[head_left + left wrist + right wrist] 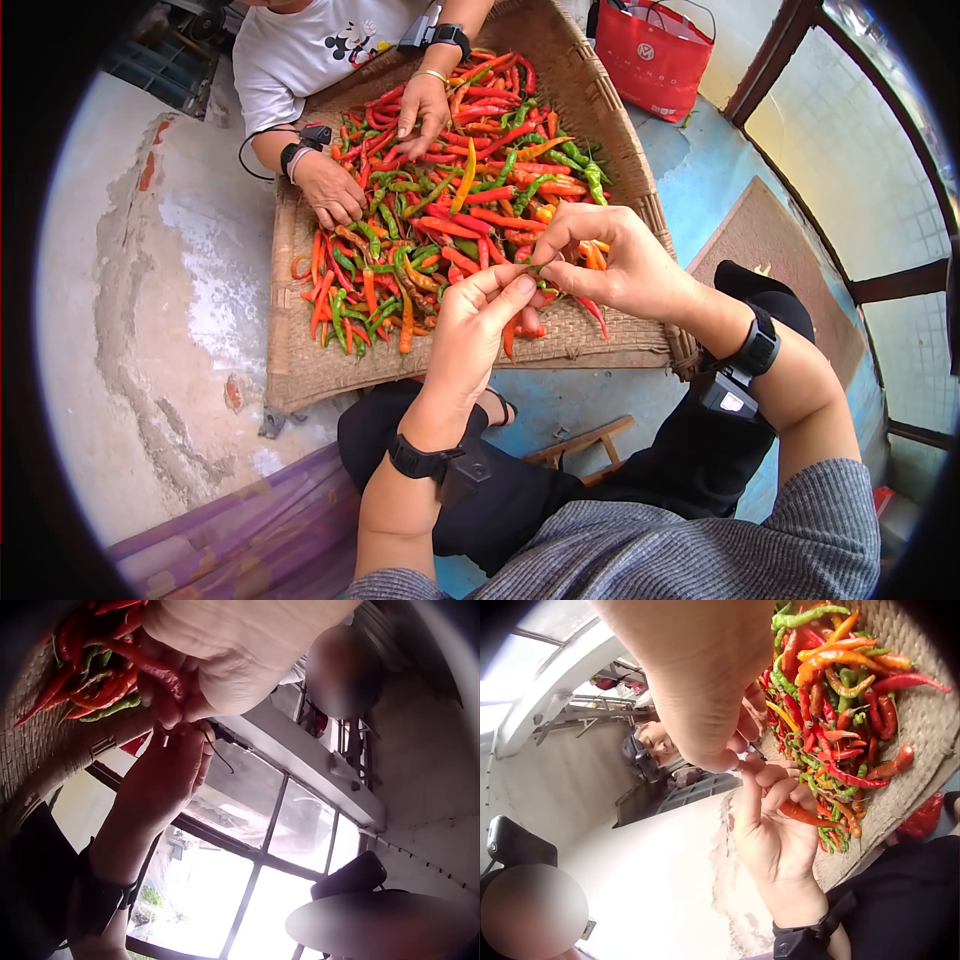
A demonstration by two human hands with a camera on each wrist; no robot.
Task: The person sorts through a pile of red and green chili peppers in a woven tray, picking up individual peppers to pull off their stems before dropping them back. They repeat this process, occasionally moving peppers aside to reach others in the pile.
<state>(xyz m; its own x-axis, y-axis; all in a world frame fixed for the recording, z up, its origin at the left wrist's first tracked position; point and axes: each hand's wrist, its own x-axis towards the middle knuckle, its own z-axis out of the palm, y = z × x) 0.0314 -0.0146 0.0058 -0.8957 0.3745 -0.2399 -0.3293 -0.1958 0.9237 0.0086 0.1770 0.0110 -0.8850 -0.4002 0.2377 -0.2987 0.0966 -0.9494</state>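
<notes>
Both hands meet over the front of the woven tray (325,378), with fingertips together. My left hand (470,325) curls round a red-orange pepper (802,814), whose tip sticks out from the fingers in the right wrist view. The right hand (615,262) pinches at the pepper's stem end, where a bit of green (543,283) shows between the hands. In the left wrist view a thin dark stem (222,756) hangs by the right fingertips. Red, orange, yellow and green peppers (480,220) lie heaped beneath.
Across the tray another person's two hands (335,190) touch the peppers. A red bag (650,60) stands on the floor behind the tray's right side. Under my legs is a wooden stool (590,445); purple cloth (250,520) lies at lower left. Windows line the right.
</notes>
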